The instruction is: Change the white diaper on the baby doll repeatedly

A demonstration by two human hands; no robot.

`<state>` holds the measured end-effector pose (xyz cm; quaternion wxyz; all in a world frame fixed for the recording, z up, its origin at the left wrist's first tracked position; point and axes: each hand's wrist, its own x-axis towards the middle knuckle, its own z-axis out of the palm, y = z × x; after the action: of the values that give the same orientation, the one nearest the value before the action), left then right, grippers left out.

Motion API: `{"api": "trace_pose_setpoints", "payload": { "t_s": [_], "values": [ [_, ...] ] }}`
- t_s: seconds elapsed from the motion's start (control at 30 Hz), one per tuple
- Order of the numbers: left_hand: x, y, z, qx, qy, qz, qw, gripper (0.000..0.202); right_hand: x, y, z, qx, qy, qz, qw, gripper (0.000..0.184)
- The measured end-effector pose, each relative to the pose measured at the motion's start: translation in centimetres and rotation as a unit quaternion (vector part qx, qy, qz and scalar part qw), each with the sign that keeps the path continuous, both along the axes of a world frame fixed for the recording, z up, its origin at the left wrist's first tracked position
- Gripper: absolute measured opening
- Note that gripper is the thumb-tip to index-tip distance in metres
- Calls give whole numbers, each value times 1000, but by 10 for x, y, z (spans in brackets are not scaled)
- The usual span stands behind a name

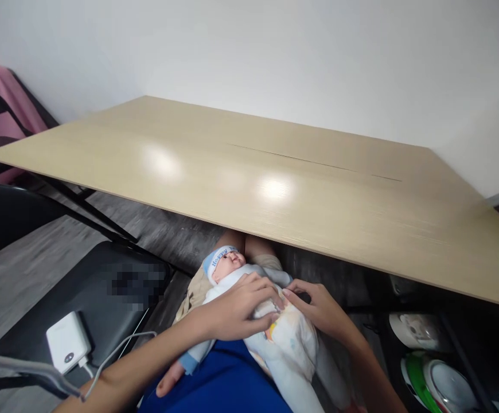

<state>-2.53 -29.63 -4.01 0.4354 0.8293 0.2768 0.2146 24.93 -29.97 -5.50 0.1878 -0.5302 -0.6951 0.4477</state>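
Observation:
A baby doll lies on its back across my lap, its head toward the table and its legs toward the bottom of the picture. It wears a white and blue cap, a pale top with blue cuffs and light leggings. A printed diaper is around its hips. My left hand lies over the doll's belly, its fingers and thumb closed on the diaper's front waist edge. At the other side of the waist, my right hand pinches the diaper's edge between thumb and fingers.
A wooden-topped table stands in front, its edge just beyond the doll. To the left, a black chair seat bears a white power bank with a cable. Round packages, one green and white, sit at lower right.

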Motion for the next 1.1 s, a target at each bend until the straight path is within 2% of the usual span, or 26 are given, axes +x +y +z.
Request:
{"api": "trace_pose_setpoints", "payload": {
  "t_s": [0.13, 0.33, 0.43, 0.5, 0.57, 0.63, 0.7, 0.77, 0.8, 0.93, 1.03, 1.1],
  "values": [
    [2, 7, -15, -17, -24, -11, 999, 24, 3, -2, -11, 14, 5, -34, 999, 42],
    [-8, 5, -21, -70, -83, 5, 994, 19, 21, 8, -53, 12, -24, -92, 995, 46],
    [-6, 2, -24, -71, -82, 36, 993, 18, 25, 15, -62, 46, -32, -130, 990, 39],
    [-4, -1, -24, -62, -73, 48, 994, 17, 20, 17, -54, 51, 5, -105, 993, 43],
    [-5, -5, -22, -57, -67, 52, 995, 16, 7, 17, -36, 38, 45, -26, 998, 50],
    [-9, -12, -18, -64, -72, 66, 993, 17, -8, 14, -16, 35, 62, 67, 995, 45],
    [-18, -22, -13, -71, -71, 91, 991, 18, -19, 10, 1, 52, 50, 107, 992, 35],
    [-30, -34, -8, -72, -51, 105, 991, 19, -22, 4, 12, 66, 28, 83, 994, 26],
    [-37, -40, -5, -74, -36, 101, 991, 19, -20, 0, 16, 64, 19, 58, 996, 27],
    [-61, -59, 5, -105, 1, 33, 994, 18, 15, -27, 26, -20, 14, -29, 999, 55],
    [-56, -52, 11, -97, 9, -14, 995, 22, 46, -54, 30, -138, 53, -45, 988, 73],
    [-35, -34, 15, -64, 12, -24, 998, 28, 56, -68, 28, -207, 65, -29, 976, 77]
  ]
}}
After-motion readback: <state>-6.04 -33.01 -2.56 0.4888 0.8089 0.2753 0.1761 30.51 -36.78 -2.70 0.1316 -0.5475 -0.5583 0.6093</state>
